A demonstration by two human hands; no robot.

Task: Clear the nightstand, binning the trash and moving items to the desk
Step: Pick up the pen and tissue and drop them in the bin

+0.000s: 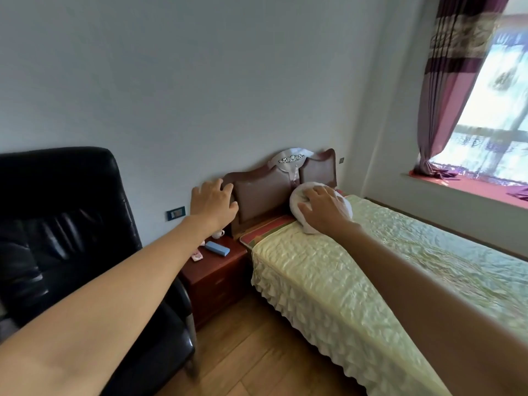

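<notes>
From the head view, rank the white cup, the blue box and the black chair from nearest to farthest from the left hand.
Measured from the left hand:
1. White cup, just below the hand at the nightstand's back edge.
2. Blue box, further forward on the nightstand.
3. Black chair, off to the left.

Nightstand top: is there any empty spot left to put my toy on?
Yes. The nightstand has bare wood along its front edge and bed-side corner, in front of the blue box. The back is crowded: a white cup by the headboard and a small pink item at the chair-side edge, partly hidden by the left arm.
</notes>
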